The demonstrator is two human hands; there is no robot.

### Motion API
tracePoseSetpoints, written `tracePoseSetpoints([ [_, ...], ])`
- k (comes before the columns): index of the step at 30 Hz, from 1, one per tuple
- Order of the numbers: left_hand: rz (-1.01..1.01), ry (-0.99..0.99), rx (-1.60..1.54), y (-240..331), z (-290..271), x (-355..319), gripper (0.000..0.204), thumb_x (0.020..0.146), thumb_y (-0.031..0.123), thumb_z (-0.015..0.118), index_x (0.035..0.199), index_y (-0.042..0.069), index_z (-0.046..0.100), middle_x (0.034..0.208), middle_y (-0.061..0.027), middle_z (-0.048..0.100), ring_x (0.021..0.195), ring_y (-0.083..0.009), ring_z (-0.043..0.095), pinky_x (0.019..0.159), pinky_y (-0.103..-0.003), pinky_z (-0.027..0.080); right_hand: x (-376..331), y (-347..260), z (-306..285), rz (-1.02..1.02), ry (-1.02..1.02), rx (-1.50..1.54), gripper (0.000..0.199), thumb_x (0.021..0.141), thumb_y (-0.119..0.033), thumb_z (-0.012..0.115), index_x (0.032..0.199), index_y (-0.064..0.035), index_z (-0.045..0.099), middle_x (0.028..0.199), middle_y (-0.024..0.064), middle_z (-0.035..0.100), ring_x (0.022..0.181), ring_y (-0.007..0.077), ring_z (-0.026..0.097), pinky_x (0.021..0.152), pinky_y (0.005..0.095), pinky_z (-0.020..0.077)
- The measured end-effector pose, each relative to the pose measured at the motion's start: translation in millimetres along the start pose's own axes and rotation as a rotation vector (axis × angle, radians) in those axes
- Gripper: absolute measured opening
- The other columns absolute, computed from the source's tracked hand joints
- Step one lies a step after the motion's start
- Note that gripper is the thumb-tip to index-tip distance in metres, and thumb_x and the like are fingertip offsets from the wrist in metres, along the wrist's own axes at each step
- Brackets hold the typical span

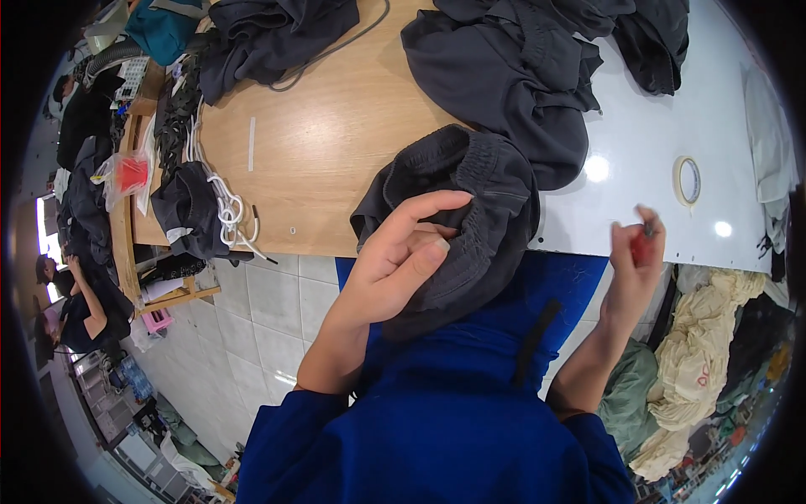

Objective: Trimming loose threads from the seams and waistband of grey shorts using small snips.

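A dark grey garment with a gathered elastic waistband (478, 244) lies over the front edge of the table, its opening towards me. My left hand (395, 260) is over its near left side. The index finger and thumb are apart, the index fingertip at the gathered band, and the other fingers are curled. Raised off to the right, my right hand (635, 256) is closed round a small red tool with a dark tip (645, 244); motion blur and the fingers hide its exact kind.
More dark grey garments (512, 84) are heaped at the back, with another pile (260, 42) at the back left. A tape roll (687, 181) lies on the white tabletop. White cord (231, 210) hangs at the left. Cream cloth (697, 361) is bundled below right. People sit far left.
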State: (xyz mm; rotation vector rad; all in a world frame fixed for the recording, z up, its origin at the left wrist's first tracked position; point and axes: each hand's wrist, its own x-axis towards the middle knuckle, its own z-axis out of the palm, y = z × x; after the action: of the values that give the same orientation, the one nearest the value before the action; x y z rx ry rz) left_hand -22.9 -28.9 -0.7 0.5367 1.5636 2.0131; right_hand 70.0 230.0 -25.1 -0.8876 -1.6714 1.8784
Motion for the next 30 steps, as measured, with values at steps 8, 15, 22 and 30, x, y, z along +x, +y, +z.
tracePoseSetpoints([
  [8,-0.128,0.092,0.102,1,5,-1,0.059,0.081,-0.006,0.058,0.134,0.003,0.034,0.094,-0.0085,0.06,0.077,-0.0077,0.055,0.075,-0.02,0.042,-43,-6,33,-0.083,-0.456,-0.027,0.036,0.091,-0.011,0.047,0.125,-0.0006,0.039,0.091,0.0034,0.049,0.076,0.0076,0.043,0.072,0.0195,0.0357],
  [15,-0.209,0.198,-0.101,2,-4,-8,0.06,0.083,-0.007,0.056,0.136,0.003,0.031,0.094,-0.011,0.064,0.085,-0.0091,0.06,0.074,-0.019,0.045,-40,-13,59,-0.51,-0.536,-0.403,0.033,0.068,-0.003,0.071,0.1,-0.0065,0.066,0.091,0.0057,0.059,0.078,0.0171,0.051,0.072,0.0254,0.0407],
  [22,-0.241,0.182,-0.214,2,-7,-7,0.062,0.082,-0.008,0.057,0.136,0.004,0.029,0.089,-0.0095,0.065,0.079,-0.0069,0.059,0.069,-0.016,0.045,-38,-9,66,-0.775,-0.5,-0.609,0.034,0.061,-0.009,0.074,0.094,-0.0127,0.07,0.086,-0.0008,0.06,0.078,0.0186,0.047,0.069,0.0274,0.0388],
  [30,-0.247,0.197,-0.208,5,-7,-4,0.063,0.082,-0.008,0.058,0.137,0.004,0.029,0.087,-0.0088,0.065,0.078,-0.0063,0.059,0.068,-0.016,0.045,-35,-17,61,-0.797,-0.505,-0.661,0.034,0.06,-0.011,0.074,0.093,-0.0151,0.07,0.085,-0.0012,0.059,0.079,0.0188,0.046,0.069,0.0278,0.0383],
])
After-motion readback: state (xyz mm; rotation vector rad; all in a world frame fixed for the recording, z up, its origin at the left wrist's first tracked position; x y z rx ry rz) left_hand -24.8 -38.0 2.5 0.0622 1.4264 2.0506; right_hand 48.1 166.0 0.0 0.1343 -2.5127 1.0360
